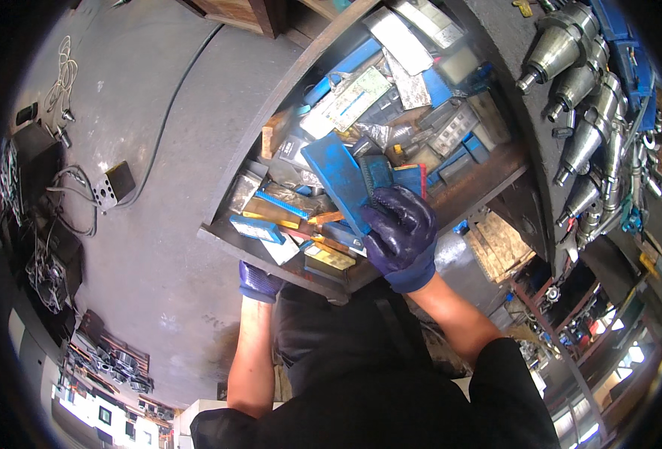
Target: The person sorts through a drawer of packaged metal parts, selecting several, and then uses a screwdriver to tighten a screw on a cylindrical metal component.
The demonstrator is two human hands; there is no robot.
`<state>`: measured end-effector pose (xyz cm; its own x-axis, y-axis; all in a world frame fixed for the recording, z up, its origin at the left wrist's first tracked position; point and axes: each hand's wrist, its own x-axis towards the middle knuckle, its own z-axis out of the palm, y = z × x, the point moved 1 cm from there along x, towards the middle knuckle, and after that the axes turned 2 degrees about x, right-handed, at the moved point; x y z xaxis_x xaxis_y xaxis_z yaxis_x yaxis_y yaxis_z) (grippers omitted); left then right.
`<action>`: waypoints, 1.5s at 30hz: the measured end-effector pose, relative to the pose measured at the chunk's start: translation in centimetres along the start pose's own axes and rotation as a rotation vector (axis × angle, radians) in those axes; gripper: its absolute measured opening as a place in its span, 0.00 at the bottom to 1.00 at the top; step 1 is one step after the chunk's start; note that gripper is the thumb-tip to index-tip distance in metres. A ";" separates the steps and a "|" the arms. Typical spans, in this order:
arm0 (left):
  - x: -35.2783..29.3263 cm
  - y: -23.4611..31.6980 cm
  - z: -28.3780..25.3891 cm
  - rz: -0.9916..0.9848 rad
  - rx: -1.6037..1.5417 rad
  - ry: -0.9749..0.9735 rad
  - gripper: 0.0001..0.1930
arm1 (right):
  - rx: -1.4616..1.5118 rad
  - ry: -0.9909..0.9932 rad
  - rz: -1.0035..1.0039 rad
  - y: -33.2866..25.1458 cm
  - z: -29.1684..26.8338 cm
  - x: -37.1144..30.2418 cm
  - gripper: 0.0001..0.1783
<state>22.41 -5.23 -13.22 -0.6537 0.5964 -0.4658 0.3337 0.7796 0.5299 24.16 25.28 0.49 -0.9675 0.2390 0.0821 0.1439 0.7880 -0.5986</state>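
Observation:
My right hand, in a dark purple coated glove, is closed around the lower end of a flat blue plastic case. The case is tilted above an open drawer full of small boxes. Beside it, close to my fingertips, are a darker blue ribbed case and a blue case with a red edge. My left hand, gloved alike, is at the drawer's near left edge; the drawer front hides its fingers. Close to that edge lie a blue-and-white box and a yellow box.
Deeper in the drawer are white cartons, a long blue case and grey plastic boxes. Several metal tool holders stand on the bench at the right. A black cable and a metal block are on the grey surface at left.

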 end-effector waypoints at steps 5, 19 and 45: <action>-0.1 -0.4 0.3 0.005 -0.020 -0.047 0.22 | -0.007 -0.158 -0.015 0.8 1.0 0.0 0.23; -1.0 -1.9 3.1 -0.131 -0.459 0.006 0.21 | -0.311 0.381 0.037 5.9 0.0 11.6 0.29; 0.1 0.6 -0.7 0.075 0.085 0.002 0.21 | 0.057 -0.156 0.170 0.7 -0.2 1.2 0.33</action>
<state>22.05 -4.83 -12.50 -0.6259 0.6534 -0.4259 0.4381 0.7463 0.5011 23.12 26.23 0.30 -0.9513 0.2718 -0.1454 0.3002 0.7091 -0.6380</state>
